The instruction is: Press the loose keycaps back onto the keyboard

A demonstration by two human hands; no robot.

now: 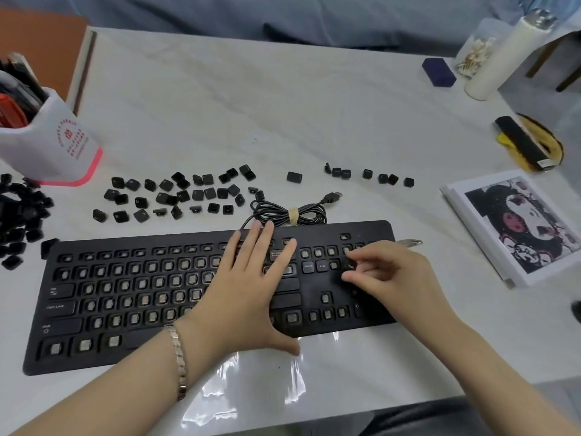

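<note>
Left hand (251,287) flat, fingers straight, on keyboard (103,240) | right hand (390,272) pinches keycap (350,265) at keypad

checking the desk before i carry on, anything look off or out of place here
Yes: the black plastic keyboard has most sockets bare, and its small black keycaps lie scattered on the white table behind it.

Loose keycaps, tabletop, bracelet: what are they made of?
Loose black square keycaps: likely moulded plastic, matte, dull with soft highlights. White veined tabletop: stone or stone-look laminate, can't tell; glossy, with wrinkled glare near the front edge suggesting clear film. Silver-toned linked bracelet: probably metal, polished, links glint.
</note>
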